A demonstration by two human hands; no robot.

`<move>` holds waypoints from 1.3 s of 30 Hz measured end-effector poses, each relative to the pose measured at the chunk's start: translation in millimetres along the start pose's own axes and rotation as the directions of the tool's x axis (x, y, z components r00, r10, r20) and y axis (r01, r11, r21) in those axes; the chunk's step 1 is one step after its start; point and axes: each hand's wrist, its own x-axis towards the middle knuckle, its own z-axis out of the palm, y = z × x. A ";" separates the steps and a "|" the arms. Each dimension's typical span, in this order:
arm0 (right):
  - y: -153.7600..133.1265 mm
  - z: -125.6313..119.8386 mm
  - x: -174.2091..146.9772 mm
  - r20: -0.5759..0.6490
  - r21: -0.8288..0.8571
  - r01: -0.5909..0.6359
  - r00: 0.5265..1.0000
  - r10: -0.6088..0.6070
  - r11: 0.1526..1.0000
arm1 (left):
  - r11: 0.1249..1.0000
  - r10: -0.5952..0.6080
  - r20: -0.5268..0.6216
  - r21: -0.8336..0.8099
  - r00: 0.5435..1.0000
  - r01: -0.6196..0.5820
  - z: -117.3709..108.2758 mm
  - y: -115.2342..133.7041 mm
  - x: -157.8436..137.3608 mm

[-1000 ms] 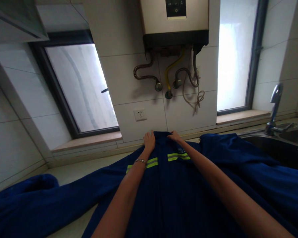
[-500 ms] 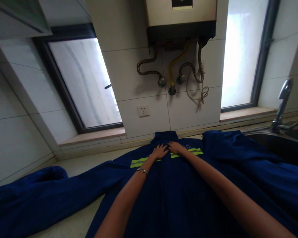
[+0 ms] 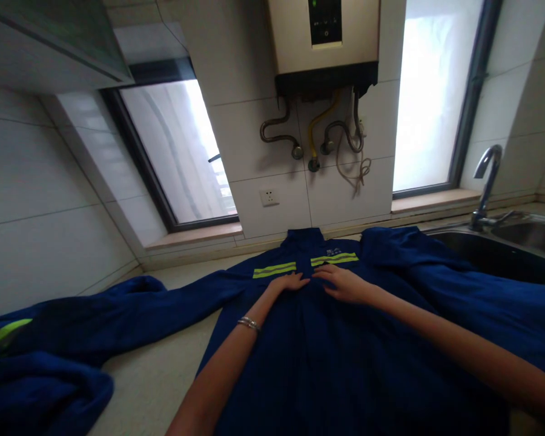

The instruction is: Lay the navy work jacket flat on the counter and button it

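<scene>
Dark-blue cloth work jacket [image 3: 263,357] with a stand-up collar [image 3: 305,237] lies spread front-up on a pale, light-topped desk [image 3: 163,358], filling the lower centre of the frame, its collar close to the white tiled wall [image 3: 358,209]. Lime-yellow and grey reflective bands [image 3: 275,270] cross the chest on both sides of the front closure; small pale lettering [image 3: 333,251] sits above the band on the right. One sleeve [image 3: 181,306] stretches toward the left edge, while bunched blue cloth [image 3: 454,284] covers the right side near a dark sink basin [image 3: 518,259] and a curved chrome tap [image 3: 488,188].

Both hands rest near the frame's centre, just below the bands. The left hand [image 3: 293,281], with a silver bracelet [image 3: 249,323] at its wrist, lies on the closure — fingers extended, released. The right hand [image 3: 345,284] faces it with fingers parted and slightly bent, likewise unclenched — whether its palm touches the cloth, I cannot tell. At upper centre hangs a beige-and-black water heater [image 3: 295,48].
</scene>
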 end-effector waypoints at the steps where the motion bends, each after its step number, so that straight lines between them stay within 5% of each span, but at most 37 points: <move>1: -31.4 -6.6 -24.7 -0.019 -0.021 0.035 0.999 -0.035 0.999 | 1.000 -0.002 0.032 -0.007 0.999 0.002 -2.6 8.1 -14.5; 4: -116.4 -12.3 -97.7 -0.031 -0.104 0.137 0.990 -0.141 0.985 | 0.999 -0.020 0.105 -0.028 0.994 0.023 -13.3 35.8 -57.9; 8: -194.1 19.8 -179.1 -0.040 -0.180 0.185 0.980 -0.195 0.966 | 0.997 -0.019 0.093 -0.074 0.995 0.026 -26.4 74.3 -121.1; 10: -216.6 48.2 -210.7 -0.075 -0.187 0.154 0.983 -0.170 0.970 | 0.995 -0.013 -0.034 -0.095 0.999 0.010 -23.3 94.5 -158.6; 12: -228.7 78.1 -235.2 -0.129 -0.198 0.103 0.983 -0.130 0.975 | 0.989 -0.059 -0.281 -0.145 0.958 0.018 -6.9 116.5 -199.9; 15: -230.2 114.2 -257.4 -0.197 -0.247 0.034 0.977 -0.085 0.968 | 0.946 -0.238 -0.601 -0.323 0.763 0.040 45.5 148.8 -260.5; 19: -219.3 136.0 -263.6 -0.264 -0.303 -0.111 0.964 0.029 0.946 | 0.848 -0.426 -0.737 -0.528 0.525 -0.052 145.9 173.3 -315.9; 23: -216.9 134.5 -259.6 -0.328 -0.198 -0.102 0.944 0.032 0.975 | 0.917 -0.309 -0.846 -0.386 0.434 -0.099 234.4 173.6 -337.3; 26: -221.3 123.8 -258.8 -0.337 -0.002 -0.038 0.941 0.035 0.999 | 0.976 -0.156 -0.903 -0.203 0.400 -0.080 270.3 170.0 -343.5; 31: -232.3 92.9 -258.3 -0.274 0.350 -0.106 0.938 0.210 0.931 | 0.996 -0.075 -0.929 -0.086 0.362 -0.015 270.2 168.1 -354.4; 37: -243.2 40.2 -246.1 -0.044 0.599 -0.176 0.967 0.252 0.781 | 0.970 0.107 -0.972 0.057 0.207 -0.237 227.9 165.5 -370.9; 39: -245.2 28.2 -241.5 -0.008 0.611 -0.192 0.968 0.249 0.768 | 0.956 0.185 -0.960 0.126 0.211 -0.267 213.2 166.3 -377.0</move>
